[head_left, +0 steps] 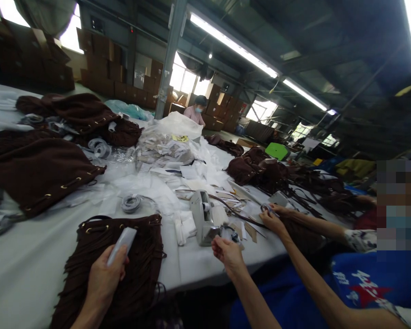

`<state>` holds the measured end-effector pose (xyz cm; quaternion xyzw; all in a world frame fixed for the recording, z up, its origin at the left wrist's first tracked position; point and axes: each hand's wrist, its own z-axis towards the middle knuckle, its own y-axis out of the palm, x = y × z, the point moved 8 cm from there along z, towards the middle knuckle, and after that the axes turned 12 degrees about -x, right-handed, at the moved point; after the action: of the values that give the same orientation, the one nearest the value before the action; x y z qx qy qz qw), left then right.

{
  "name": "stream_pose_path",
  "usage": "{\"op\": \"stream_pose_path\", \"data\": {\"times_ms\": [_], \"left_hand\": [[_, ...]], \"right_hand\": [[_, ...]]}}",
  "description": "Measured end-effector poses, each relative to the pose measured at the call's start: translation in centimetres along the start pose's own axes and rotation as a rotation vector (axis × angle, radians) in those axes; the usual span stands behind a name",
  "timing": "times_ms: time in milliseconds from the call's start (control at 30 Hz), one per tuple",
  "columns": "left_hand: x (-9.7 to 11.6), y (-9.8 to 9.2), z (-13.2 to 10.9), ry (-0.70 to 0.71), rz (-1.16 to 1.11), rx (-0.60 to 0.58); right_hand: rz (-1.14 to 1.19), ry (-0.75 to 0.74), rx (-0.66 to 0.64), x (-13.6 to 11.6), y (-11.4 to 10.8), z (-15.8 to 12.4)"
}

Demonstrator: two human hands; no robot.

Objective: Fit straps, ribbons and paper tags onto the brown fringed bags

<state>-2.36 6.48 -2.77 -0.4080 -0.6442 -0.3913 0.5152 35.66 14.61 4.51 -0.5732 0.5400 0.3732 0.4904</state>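
My left hand (104, 276) is closed round a pale grey strip (122, 244), held over a dark brown fringed suede bag (123, 265) with gold eyelets that lies at the table's near edge. My right hand (228, 253) is pinched shut right beside a grey tape dispenser (202, 219). What its fingertips hold is too small to make out.
A co-worker in a blue shirt (363, 283) sits at my right, both hands (274, 218) busy just beyond the dispenser. More brown bags (37, 173) are piled left and far right. White wrapping and paper (167, 151) cover the middle of the grey table (20, 269). Another person (198, 109) works at the far end.
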Motion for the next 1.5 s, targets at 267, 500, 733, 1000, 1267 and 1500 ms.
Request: {"op": "stream_pose_path", "data": {"times_ms": [267, 500, 733, 1000, 1267, 1500], "left_hand": [[0.8, -0.5, -0.5, 0.011, 0.099, 0.040], [0.6, -0.6, -0.4, 0.015, 0.067, 0.044], [0.5, -0.5, -0.3, 0.034, 0.045, 0.036], [0.3, -0.3, 0.2, 0.051, 0.057, 0.019], [2.8, 0.6, -0.1, 0.143, 0.158, 0.057], [4.5, 0.7, -0.8, 0.247, 0.308, 0.126]], "right_hand": [[-0.191, -0.145, 0.078, 1.1, 0.0, 1.1], [-0.373, -0.187, 0.132, 1.2, -0.2, 1.4], [-0.550, -0.208, 0.172, -0.2, -0.3, 1.5], [-0.697, -0.197, 0.218, -0.4, -2.3, -1.3], [-0.682, -0.300, -0.233, -3.2, 7.6, -4.6], [-0.549, -0.549, -0.827, -9.1, 23.5, -7.5]]}}
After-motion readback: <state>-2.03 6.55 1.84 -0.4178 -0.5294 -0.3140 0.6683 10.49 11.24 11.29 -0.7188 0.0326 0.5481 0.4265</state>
